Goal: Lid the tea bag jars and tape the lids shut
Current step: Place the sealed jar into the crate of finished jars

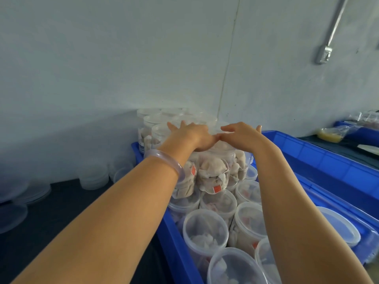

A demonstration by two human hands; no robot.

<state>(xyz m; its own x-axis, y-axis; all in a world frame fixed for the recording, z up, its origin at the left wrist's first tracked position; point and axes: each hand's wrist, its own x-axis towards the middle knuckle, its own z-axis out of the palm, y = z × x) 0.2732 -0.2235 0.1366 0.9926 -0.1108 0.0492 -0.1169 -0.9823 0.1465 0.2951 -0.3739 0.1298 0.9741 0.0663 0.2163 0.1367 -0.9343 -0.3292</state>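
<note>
Left hand and right hand press flat, fingers straight, gripping nothing, on an upright jar stacked at the crate's far end. It lies directly beneath both palms, equally near.

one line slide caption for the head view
Left hand and right hand press on top of a tea bag jar stacked in the blue crate.

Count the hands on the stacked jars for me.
2. The left hand, bracelet on its wrist, lies flat atop the upper jars; the right hand lies beside it, thumb tips touching. Neither is hidden.
</note>
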